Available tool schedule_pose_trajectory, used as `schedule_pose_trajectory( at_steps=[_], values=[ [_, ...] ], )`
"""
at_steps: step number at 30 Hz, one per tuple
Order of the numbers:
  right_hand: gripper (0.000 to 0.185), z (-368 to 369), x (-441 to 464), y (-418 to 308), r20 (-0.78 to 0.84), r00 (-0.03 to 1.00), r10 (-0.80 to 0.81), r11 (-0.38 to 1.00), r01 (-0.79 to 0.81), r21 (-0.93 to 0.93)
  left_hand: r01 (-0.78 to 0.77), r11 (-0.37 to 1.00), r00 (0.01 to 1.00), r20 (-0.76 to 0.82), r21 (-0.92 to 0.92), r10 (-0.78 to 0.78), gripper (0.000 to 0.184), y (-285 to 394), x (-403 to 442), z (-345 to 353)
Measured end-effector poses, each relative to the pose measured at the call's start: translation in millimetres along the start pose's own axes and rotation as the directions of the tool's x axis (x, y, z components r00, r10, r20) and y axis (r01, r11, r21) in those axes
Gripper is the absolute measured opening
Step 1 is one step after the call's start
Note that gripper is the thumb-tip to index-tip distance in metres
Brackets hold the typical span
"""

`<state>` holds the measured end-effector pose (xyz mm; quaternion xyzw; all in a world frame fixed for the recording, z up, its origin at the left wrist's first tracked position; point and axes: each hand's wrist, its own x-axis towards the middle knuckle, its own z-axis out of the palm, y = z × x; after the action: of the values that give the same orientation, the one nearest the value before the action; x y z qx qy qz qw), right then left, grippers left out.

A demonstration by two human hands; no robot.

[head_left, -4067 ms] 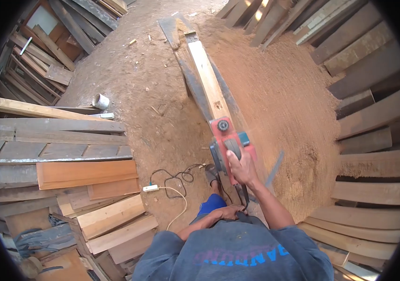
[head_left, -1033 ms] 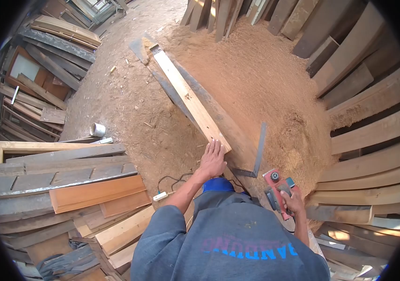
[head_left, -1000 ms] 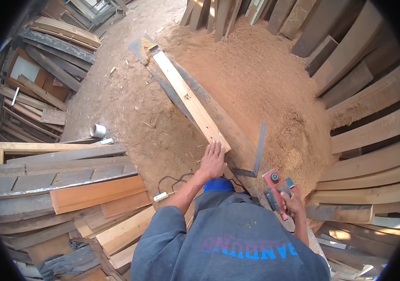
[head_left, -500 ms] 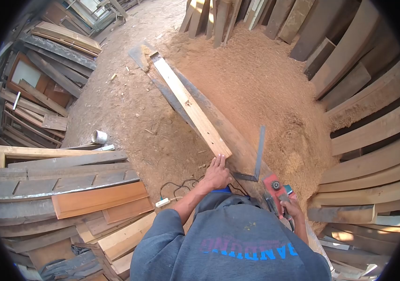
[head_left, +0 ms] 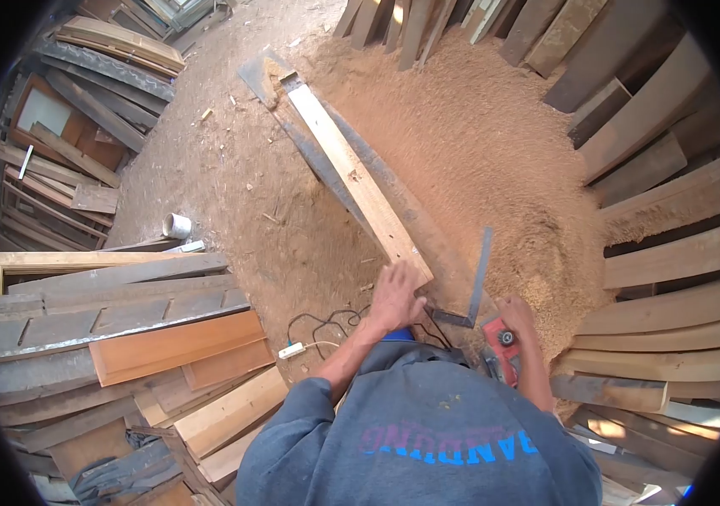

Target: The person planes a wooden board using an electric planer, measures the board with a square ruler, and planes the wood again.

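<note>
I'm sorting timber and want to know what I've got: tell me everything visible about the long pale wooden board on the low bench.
The long pale wooden board is straight, narrow and yellowish, with a dark, rough knot mark around mid-length and smaller dark spots nearer the person. It lies lengthwise on the low, worn wooden bench, its far end at a small dark stop. The left hand touches its near end, partly hiding it. Its underside is hidden.

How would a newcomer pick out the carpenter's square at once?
Find the long bench on the dirt floor. Toward its near end, between the pale plank and red power tool, lies the grey square: unlike either, its narrow arms form an L.
</note>
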<state>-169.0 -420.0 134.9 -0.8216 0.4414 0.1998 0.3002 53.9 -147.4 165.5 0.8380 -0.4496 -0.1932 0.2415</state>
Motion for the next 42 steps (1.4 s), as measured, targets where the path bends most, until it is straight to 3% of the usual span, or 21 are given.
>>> schedule_pose_trajectory(
  at_steps=[2, 4, 8, 11, 14, 17, 20, 23, 25, 27, 29, 32, 35, 36, 38, 40, 41, 42],
  values=[
    [0.051, 36.2, 40.0, -4.1, 0.037, 0.999, 0.033, 0.999, -0.032, -0.033, 0.088, 0.989, 0.992, -0.102, 0.121, -0.076, 0.076, -12.8, 10.0, -10.8],
    [0.053, 63.9, 59.2, -16.0, -0.055, 0.997, 0.063, 0.994, -0.067, -0.090, 0.190, 0.961, 0.976, -0.142, 0.202, -0.163, 0.079, -36.2, 20.5, -12.8],
    [0.056, 71.5, 60.1, -56.3, -0.059, 0.977, 0.207, 0.976, -0.211, -0.060, 0.164, 0.962, 0.986, -0.063, 0.216, -0.153, 0.080, -56.0, 36.5, -32.5],
    [0.056, 72.8, 61.9, -57.5, -0.027, 0.979, 0.201, 0.978, -0.199, 0.055, 0.153, 0.957, 0.988, -0.047, 0.246, -0.146, 0.074, -58.3, 39.3, -37.4],
    [0.050, 92.9, 80.8, -31.2, -0.052, 0.991, 0.123, 0.974, -0.111, 0.199, 0.140, 0.977, 0.985, -0.123, 0.158, -0.121, 0.066, -63.7, 35.6, -23.6],
    [0.042, 98.3, 89.4, -21.2, -0.063, 0.991, 0.118, 0.966, -0.100, 0.240, 0.163, 0.978, 0.986, -0.046, 0.127, -0.158, 0.063, -53.4, 32.3, -33.4],
    [0.032, 155.1, 151.0, 46.7, -0.202, 0.973, 0.109, 0.939, -0.035, 0.341, 0.108, 0.992, 0.991, -0.082, 0.060, -0.103, 0.059, -54.4, 18.4, -18.5],
    [0.029, 133.0, 148.3, 29.9, -0.330, 0.942, -0.062, 0.988, 0.105, 0.113, 0.003, 1.000, 0.999, -0.051, 0.018, -0.002, 0.068, -47.8, 9.1, -7.0],
    [0.029, 84.6, 113.9, -16.2, -0.186, 0.975, 0.119, 0.815, 0.011, 0.580, -0.058, 0.998, 0.998, -0.018, -0.034, 0.057, 0.080, -37.5, 10.3, -5.0],
    [0.029, 61.4, 120.3, -33.5, -0.018, 0.992, 0.126, 0.581, -0.059, 0.811, -0.170, 0.983, 0.985, -0.011, -0.062, 0.170, 0.083, -22.8, 18.3, -8.5],
    [0.029, 17.6, 96.5, -72.7, 0.083, 0.996, 0.044, 0.441, -0.094, 0.893, -0.253, 0.963, 0.964, 0.055, -0.090, 0.259, 0.091, -3.2, 22.9, -23.5],
    [0.022, -41.7, 58.4, -146.2, 0.106, 0.994, -0.031, 0.227, -0.096, 0.969, -0.303, 0.924, 0.944, 0.057, -0.234, 0.324, 0.075, 14.5, 30.9, -33.0],
    [0.018, -58.0, 50.3, -183.3, 0.047, 0.983, -0.179, 0.044, -0.040, 0.998, 0.071, 0.986, 0.905, 0.426, -0.154, 0.002, 0.048, 27.1, 46.0, -73.5],
    [0.018, -59.1, 47.4, -194.6, 0.040, 0.972, -0.230, 0.016, -0.038, 0.999, -0.028, 0.993, 0.966, 0.252, -0.118, 0.057, 0.042, 25.2, 44.5, -79.7],
    [0.018, -57.6, 32.1, -219.6, 0.036, 0.952, -0.302, -0.048, -0.053, 0.997, -0.190, 0.982, 0.977, -0.097, -0.001, 0.189, 0.029, 22.2, 36.5, -85.6],
    [0.018, -52.4, 14.1, -249.9, 0.034, 0.933, -0.359, -0.122, -0.083, 0.989, -0.189, 0.980, 0.978, -0.107, -0.065, 0.182, 0.028, 12.6, 36.9, -78.2],
    [0.030, -47.6, 13.1, -255.9, 0.061, 0.865, -0.498, -0.239, -0.204, 0.949, -0.191, 0.977, 0.977, -0.114, -0.093, 0.180, 0.027, 6.8, 38.4, -75.4],
    [0.037, -39.4, 15.9, -258.7, 0.020, 0.895, -0.445, 0.015, -0.015, 1.000, -0.171, 0.970, 0.961, -0.245, -0.170, 0.127, 0.024, 4.7, 36.8, -80.7]
  ],
)
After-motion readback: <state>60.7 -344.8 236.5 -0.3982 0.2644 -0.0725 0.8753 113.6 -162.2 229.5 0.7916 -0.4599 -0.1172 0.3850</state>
